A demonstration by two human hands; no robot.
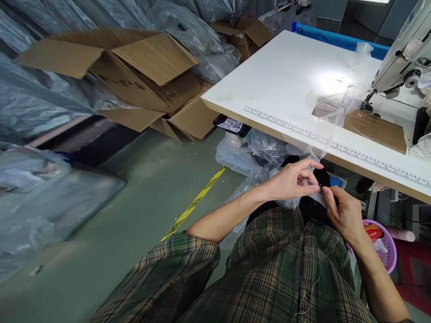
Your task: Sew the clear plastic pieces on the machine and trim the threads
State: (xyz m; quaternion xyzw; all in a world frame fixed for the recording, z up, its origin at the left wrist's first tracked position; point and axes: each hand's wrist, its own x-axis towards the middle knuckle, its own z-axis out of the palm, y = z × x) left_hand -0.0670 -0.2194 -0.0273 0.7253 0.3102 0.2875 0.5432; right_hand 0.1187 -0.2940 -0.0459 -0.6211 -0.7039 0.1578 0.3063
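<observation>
My left hand (pixel 293 180) and my right hand (pixel 344 207) meet over my lap, just in front of the table edge. Thumb and fingertips of each are pinched together, almost touching the other hand. A small dark bit shows between the fingertips, too small to name. Thin, see-through whitish material (pixel 290 202) lies under and around the hands; whether the fingers grip it I cannot tell. Beyond them, on the white table (pixel 269 76), stands a sewing machine (pixel 400 49) with sheer material (pixel 336 105) beside its needle area.
A printed ruler scale (pixel 289 125) runs along the table's front. Brown cardboard (pixel 375 130) lies by the machine. An open carton (pixel 144 80) sits on the floor at left, near plastic-covered heaps (pixel 50 202). At lower right is a purple basket (pixel 390 255). Yellow tape (pixel 193 204) marks the floor.
</observation>
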